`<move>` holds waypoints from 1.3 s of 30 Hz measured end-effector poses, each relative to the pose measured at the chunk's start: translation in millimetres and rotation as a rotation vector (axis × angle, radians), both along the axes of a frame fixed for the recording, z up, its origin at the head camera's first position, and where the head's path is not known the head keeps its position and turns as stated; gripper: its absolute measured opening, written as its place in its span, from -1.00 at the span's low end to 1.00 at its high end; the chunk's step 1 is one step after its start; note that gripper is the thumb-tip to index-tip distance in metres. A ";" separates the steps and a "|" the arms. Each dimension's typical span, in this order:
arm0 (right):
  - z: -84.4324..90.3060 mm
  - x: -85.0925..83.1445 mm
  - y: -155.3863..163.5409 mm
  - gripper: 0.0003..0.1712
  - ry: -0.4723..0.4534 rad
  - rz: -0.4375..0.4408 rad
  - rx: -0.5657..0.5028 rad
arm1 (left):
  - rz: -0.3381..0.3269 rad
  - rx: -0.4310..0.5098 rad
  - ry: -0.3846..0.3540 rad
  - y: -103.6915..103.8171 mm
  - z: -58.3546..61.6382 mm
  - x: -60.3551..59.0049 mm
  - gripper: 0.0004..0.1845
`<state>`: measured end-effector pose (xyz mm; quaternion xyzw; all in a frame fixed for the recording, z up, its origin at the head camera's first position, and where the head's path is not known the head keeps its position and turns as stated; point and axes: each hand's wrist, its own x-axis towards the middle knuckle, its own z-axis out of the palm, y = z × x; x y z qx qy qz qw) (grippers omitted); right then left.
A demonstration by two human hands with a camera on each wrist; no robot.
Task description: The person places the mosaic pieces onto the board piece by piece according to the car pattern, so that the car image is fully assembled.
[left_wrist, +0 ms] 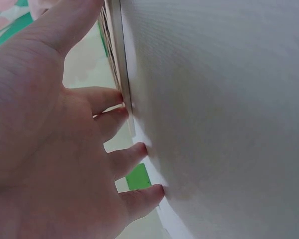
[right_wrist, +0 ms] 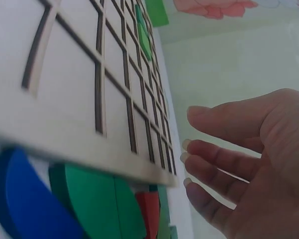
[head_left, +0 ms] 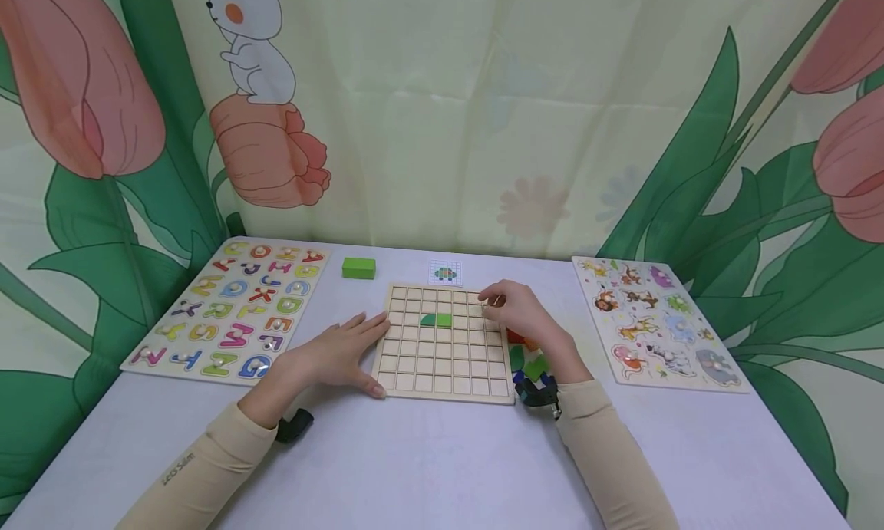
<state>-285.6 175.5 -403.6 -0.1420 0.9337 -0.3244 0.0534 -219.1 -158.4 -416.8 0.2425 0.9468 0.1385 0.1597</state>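
Progress was judged early: only two green pieces (head_left: 437, 320) were seated in the wooden grid board (head_left: 442, 365), side by side in the third row from the far edge, near the middle columns. Every other cell was seen bare. A small pattern card (head_left: 445, 272) lay on the bench (head_left: 442, 453) just beyond the board's far edge.

Left hand (head_left: 338, 353) was laid flat at the board's left edge, fingers straight and spread, tips touching the rim as confirmed in the left wrist view; nothing was held. Right hand (head_left: 521, 314) was poised over the board's far right corner, grip loosely curled, no piece seen pinched in the right wrist view.

Loose coloured pieces (head_left: 528, 357) (green, blue, red) were piled on the bench just right of the board, partly hidden under the right wrist. A green block (head_left: 358, 268) sat apart at the far left of the board.

Bulk of the fill was judged outstanding.
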 end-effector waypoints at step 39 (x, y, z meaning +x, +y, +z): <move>-11.1 -6.4 63.6 -0.84 -0.136 -0.208 0.118 | -0.004 0.008 -0.001 -0.4 2.2 1.0 0.30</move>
